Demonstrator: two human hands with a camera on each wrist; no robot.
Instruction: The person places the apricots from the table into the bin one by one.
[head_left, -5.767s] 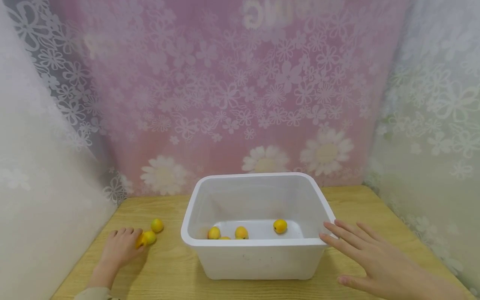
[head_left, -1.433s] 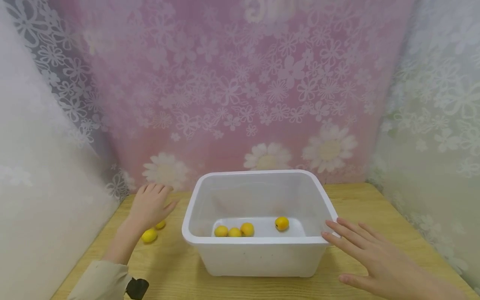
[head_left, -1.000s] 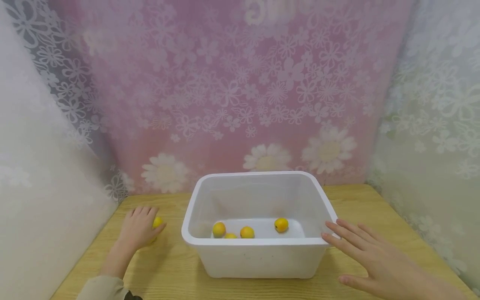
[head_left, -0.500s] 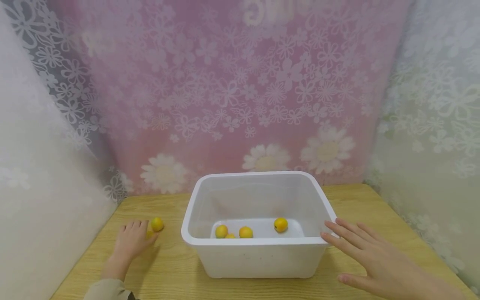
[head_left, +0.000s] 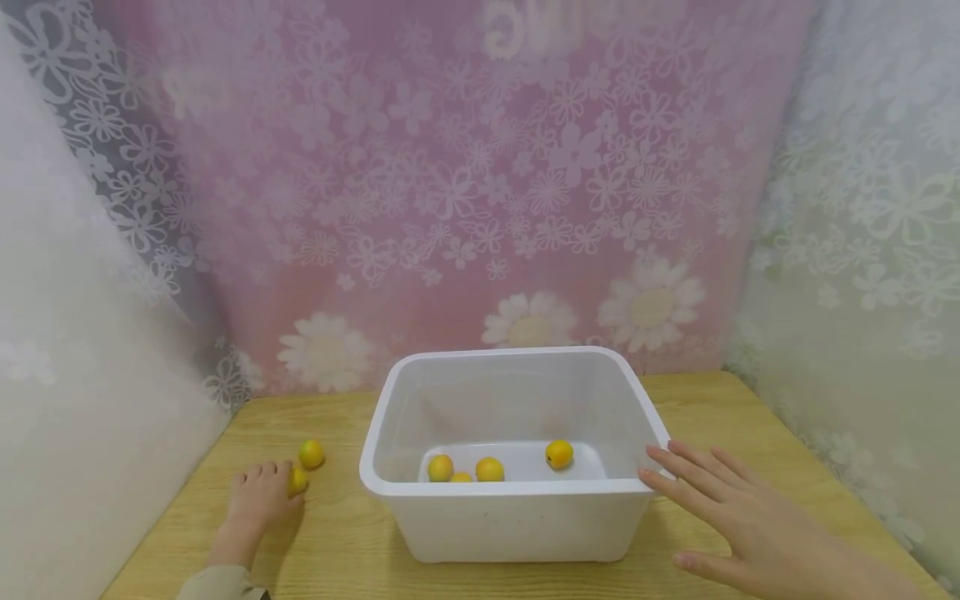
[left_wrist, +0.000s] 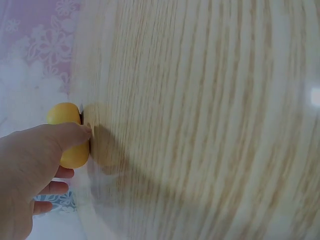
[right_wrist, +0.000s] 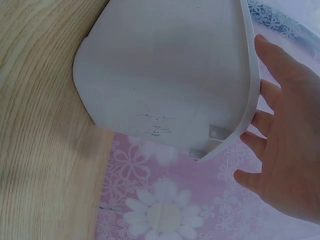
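My left hand point(head_left: 258, 500) is low over the table's left side, its thumb and fingers around a small yellow fruit point(head_left: 297, 481). In the left wrist view the thumb lies across yellow fruit point(left_wrist: 75, 156), and yellow also shows above it. A second fruit point(head_left: 311, 454), yellow-green, sits just behind. Near the middle stands a white plastic tub point(head_left: 517, 521) with several such fruits on its floor; the front wall partly hides some. My right hand point(head_left: 757, 517) has its fingers extended, the tips touching the tub's right rim point(right_wrist: 254, 95).
The wooden table point(head_left: 337, 533) runs back to a pink flowered curtain point(head_left: 487, 208). Pale flowered sheets point(head_left: 870, 317) hang on both sides. The tub's tall walls stand between the two hands.
From a reach toward the table's back, my left hand has come nearer and down to the front fruit. The fruits at the tub's left have shifted slightly. My right hand stays at the rim.
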